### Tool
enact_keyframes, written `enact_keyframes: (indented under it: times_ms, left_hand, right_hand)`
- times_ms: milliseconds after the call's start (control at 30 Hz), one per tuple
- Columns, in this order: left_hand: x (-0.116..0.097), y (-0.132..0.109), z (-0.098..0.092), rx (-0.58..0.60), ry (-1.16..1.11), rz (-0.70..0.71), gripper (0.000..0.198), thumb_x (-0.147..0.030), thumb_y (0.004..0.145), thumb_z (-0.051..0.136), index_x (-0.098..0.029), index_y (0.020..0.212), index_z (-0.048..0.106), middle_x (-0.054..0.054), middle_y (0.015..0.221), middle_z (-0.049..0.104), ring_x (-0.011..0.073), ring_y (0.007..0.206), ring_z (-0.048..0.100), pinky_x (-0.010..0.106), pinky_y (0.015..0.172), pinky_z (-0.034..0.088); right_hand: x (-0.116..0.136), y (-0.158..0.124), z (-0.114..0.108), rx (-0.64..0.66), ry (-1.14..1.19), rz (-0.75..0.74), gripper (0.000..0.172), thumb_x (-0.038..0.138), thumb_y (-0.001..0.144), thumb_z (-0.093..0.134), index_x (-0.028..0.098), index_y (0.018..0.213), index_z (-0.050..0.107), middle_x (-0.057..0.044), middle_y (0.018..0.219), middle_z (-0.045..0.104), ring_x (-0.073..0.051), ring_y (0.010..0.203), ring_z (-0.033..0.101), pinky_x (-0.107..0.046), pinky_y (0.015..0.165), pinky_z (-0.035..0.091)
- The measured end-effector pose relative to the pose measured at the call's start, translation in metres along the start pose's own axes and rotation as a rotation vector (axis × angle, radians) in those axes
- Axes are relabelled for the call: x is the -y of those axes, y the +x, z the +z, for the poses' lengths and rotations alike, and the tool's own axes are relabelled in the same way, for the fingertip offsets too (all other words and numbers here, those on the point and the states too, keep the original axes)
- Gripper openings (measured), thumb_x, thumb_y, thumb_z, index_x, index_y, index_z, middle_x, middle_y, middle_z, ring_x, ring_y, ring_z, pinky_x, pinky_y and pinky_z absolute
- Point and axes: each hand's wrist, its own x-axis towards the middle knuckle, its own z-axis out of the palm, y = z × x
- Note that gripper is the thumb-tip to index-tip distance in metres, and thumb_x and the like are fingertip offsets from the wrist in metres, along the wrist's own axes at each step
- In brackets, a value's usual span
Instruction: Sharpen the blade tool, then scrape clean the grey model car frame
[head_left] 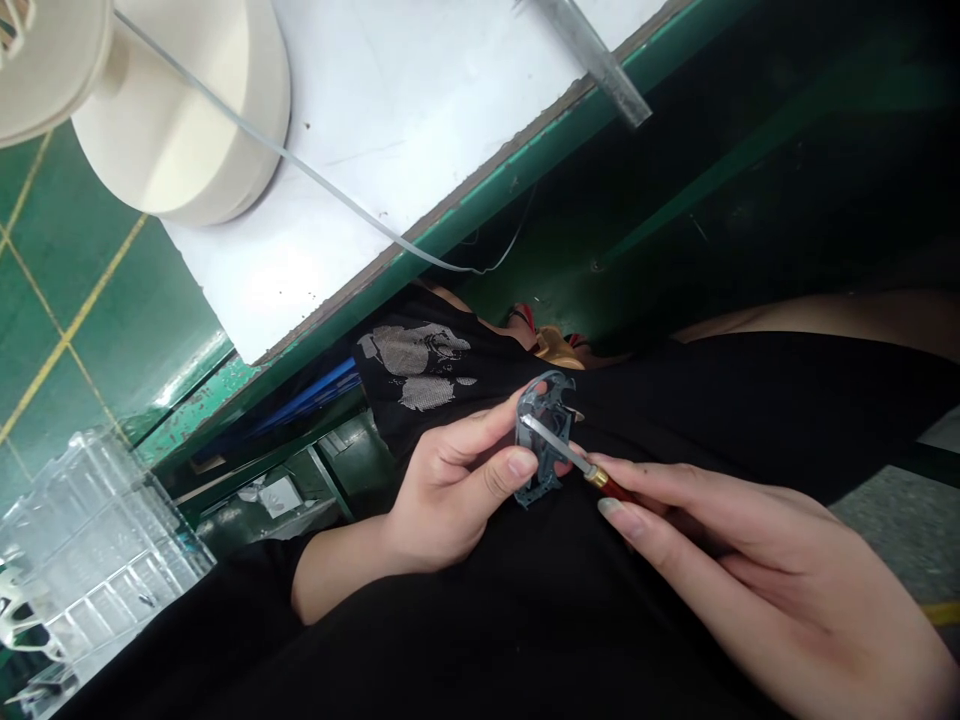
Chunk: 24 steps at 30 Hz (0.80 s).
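Observation:
Between the thumb and fingers of my left hand point(457, 480) is a small dark grey plastic part point(541, 470) with a rounded outline and cut-outs. It is held up on edge above my lap. My right hand point(765, 560) pinches the reddish-brown handle of a small knife point(555, 440) with a brass collar and a narrow metal blade. The blade's tip lies against the upper inner side of the plastic part. Fingers of the left hand behind the part are mostly hidden.
A white-topped bench with a green edge point(465, 210) runs across above my hands. On it stand a cream round-based fan-like object point(187, 120) with a grey cable point(337, 190) and a metal bar point(600, 65) overhanging the edge. Clear plastic trays point(97, 550) are stacked at lower left.

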Motion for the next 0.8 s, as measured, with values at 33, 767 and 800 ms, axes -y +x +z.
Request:
enact_keyframes:
  times_ms: [33, 767, 800]
  left_hand:
    - [0.0, 0.0, 0.0, 0.001, 0.005, -0.005, 0.053, -0.037, 0.114, 0.09, -0.03, 0.166, 0.083, 0.017, 0.153, 0.09, 0.0339, 0.131, 0.09, 0.048, 0.119, 0.071]
    - [-0.005, 0.006, -0.003, 0.092, -0.001, 0.017, 0.048, -0.029, 0.117, 0.085, -0.034, 0.165, 0.083, 0.012, 0.138, 0.095, 0.0269, 0.119, 0.092, 0.041, 0.116, 0.071]
    - [-0.005, 0.006, -0.002, 0.087, 0.0, 0.024, 0.048, -0.029, 0.117, 0.085, -0.035, 0.165, 0.083, 0.012, 0.14, 0.095, 0.0263, 0.119, 0.092, 0.039, 0.114, 0.071]
  right_hand:
    - [-0.001, 0.0, 0.0, 0.003, -0.003, -0.004, 0.028, 0.026, 0.114, 0.074, 0.034, 0.131, 0.095, 0.001, 0.124, 0.097, -0.027, 0.099, 0.098, -0.029, 0.092, 0.082]
    - [-0.004, 0.0, -0.004, -0.012, -0.033, -0.019, 0.024, 0.025, 0.113, 0.077, 0.034, 0.127, 0.094, 0.002, 0.122, 0.098, -0.023, 0.096, 0.098, -0.022, 0.088, 0.08]
    - [-0.004, 0.0, -0.004, -0.012, -0.032, -0.015, 0.023, 0.026, 0.114, 0.077, 0.034, 0.127, 0.094, 0.002, 0.122, 0.098, -0.023, 0.097, 0.098, -0.022, 0.089, 0.079]
